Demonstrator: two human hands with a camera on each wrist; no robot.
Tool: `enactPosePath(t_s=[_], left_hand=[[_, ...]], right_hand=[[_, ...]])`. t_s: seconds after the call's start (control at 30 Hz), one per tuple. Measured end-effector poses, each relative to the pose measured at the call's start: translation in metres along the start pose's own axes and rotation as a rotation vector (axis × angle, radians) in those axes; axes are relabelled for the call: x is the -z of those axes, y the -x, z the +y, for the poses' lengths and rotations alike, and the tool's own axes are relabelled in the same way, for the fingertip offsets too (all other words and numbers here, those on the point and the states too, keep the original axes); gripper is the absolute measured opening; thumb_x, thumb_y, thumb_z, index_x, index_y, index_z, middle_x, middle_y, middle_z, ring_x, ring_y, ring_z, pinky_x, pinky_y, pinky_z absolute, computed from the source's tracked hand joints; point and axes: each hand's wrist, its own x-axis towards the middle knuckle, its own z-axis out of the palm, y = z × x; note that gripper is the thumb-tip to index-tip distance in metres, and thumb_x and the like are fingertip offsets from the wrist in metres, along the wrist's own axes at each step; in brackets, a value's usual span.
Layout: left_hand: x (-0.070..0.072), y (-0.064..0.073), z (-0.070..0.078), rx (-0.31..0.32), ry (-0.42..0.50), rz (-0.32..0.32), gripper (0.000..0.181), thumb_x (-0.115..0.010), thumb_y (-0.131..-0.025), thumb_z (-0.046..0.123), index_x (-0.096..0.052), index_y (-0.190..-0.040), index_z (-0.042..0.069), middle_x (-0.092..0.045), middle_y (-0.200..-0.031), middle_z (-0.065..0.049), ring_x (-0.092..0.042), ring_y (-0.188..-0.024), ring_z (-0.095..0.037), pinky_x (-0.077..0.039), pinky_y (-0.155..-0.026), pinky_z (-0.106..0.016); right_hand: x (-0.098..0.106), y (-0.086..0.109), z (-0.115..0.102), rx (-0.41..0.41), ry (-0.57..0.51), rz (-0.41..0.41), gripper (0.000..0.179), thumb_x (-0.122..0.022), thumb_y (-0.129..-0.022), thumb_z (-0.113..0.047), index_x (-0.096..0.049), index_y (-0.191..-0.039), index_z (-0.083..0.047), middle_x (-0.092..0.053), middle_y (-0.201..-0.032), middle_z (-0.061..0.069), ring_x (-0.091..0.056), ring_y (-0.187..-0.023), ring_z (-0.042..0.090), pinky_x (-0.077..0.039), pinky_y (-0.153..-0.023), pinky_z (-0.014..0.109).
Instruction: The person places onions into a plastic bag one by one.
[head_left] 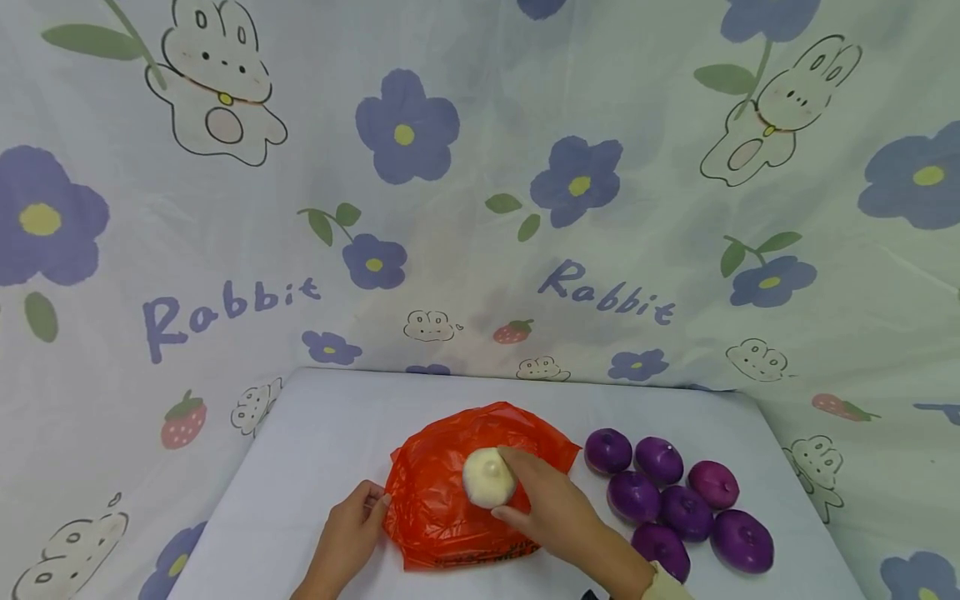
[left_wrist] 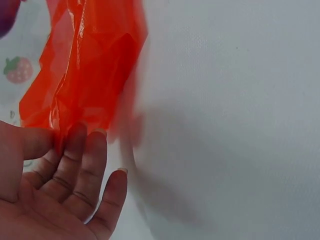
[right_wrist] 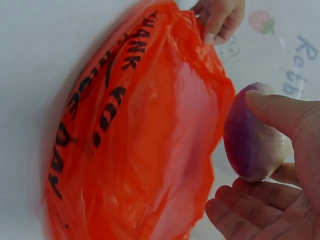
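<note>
As R hand [head_left: 557, 510] grips veg [head_left: 488, 479], bag [head_left: 431, 496] txt [right_wrist: 134, 54] is part-hidden.

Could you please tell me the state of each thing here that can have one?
Red plastic bag: creased, edge pinched by the left hand.
Held vegetable: gripped by the right hand, off the white table.
Seven purple vegetables: outside the bag, grouped on the table.
Patterned cloth: hung behind the table.

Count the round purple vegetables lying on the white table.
7 purple vegetables, right of the red plastic bag: two at the back, three midway, two nearest the person. The right forearm may hide more.
</note>
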Motion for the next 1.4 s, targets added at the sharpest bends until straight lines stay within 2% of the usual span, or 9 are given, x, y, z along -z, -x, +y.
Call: enactPosePath(t_s=[0.2, 0.37, 0.53, 0.8, 1.1, 1.27, 1.4], left_hand=[[-0.001, 0.001, 0.000, 0.007, 0.027, -0.016, 0.011, -0.063, -0.105, 0.015, -0.061, -0.105, 0.004, -0.062, -0.084, 0.001, -0.058, -0.073, -0.015, -0.052, -0.060, -0.025], [-0.001, -0.001, -0.003, 0.020, 0.046, -0.032, 0.011, -0.062, -0.106, 0.016, -0.061, -0.106, 0.005, -0.062, -0.086, 0.000, -0.058, -0.075, -0.016, -0.052, -0.062, -0.025], [-0.001, -0.004, -0.006, 0.017, 0.052, -0.038, 0.012, -0.062, -0.106, 0.018, -0.062, -0.106, 0.005, -0.063, -0.087, 0.001, -0.058, -0.077, -0.015, -0.052, -0.064, -0.026], [0.001, -0.006, -0.009, 0.030, 0.064, -0.055, 0.012, -0.062, -0.107, 0.020, -0.063, -0.106, 0.008, -0.064, -0.089, 0.001, -0.059, -0.079, -0.015, -0.052, -0.067, -0.027], [0.002, -0.005, -0.013, 0.028, 0.107, -0.078, 0.025, -0.064, -0.106, 0.033, -0.064, -0.107, 0.009, -0.065, -0.089, 0.002, -0.059, -0.080, -0.014, -0.051, -0.068, -0.027], [-0.001, -0.007, -0.018, 0.060, 0.123, -0.146, 0.038, -0.062, -0.104, 0.048, -0.063, -0.106, 0.010, -0.062, -0.088, 0.001, -0.056, -0.081, -0.015, -0.048, -0.068, -0.028], [-0.003, -0.008, -0.023, 0.050, 0.151, -0.216, 0.038, -0.063, -0.103, 0.048, -0.060, -0.102, 0.010, -0.059, -0.085, -0.001, -0.053, -0.081, -0.017, -0.044, -0.069, -0.029]], right_hand=[[-0.020, -0.022, -0.005, -0.037, -0.003, -0.066, 0.082, -0.082, -0.090, -0.046, -0.046, -0.156, -0.014, -0.055, -0.152, 0.004, -0.055, -0.138, 0.026, -0.048, -0.106, 0.050], [-0.037, -0.039, -0.006, -0.052, -0.002, -0.098, 0.086, -0.083, -0.089, -0.047, -0.043, -0.157, -0.012, -0.055, -0.153, 0.002, -0.057, -0.135, 0.024, -0.052, -0.101, 0.047], [-0.051, -0.052, -0.004, -0.068, -0.029, -0.106, 0.080, -0.084, -0.089, -0.044, -0.047, -0.153, -0.014, -0.059, -0.147, 0.001, -0.061, -0.129, 0.023, -0.053, -0.101, 0.047], [-0.060, -0.070, -0.004, -0.070, -0.063, -0.099, 0.076, -0.085, -0.089, -0.039, -0.050, -0.152, -0.015, -0.061, -0.144, 0.001, -0.060, -0.129, 0.023, -0.051, -0.103, 0.048], [-0.071, -0.084, -0.003, -0.066, -0.053, -0.106, 0.071, -0.086, -0.088, -0.037, -0.052, -0.148, -0.017, -0.064, -0.138, -0.002, -0.062, -0.122, 0.020, -0.053, -0.101, 0.046], [-0.074, -0.090, -0.002, -0.092, -0.043, -0.104, 0.068, -0.086, -0.088, -0.037, -0.053, -0.144, -0.017, -0.065, -0.132, -0.002, -0.063, -0.118, 0.020, -0.055, -0.098, 0.047], [-0.073, -0.095, -0.002, -0.108, -0.038, -0.104, 0.065, -0.085, -0.089, -0.037, -0.054, -0.142, -0.016, -0.067, -0.127, -0.001, -0.065, -0.111, 0.020, -0.056, -0.095, 0.047]])
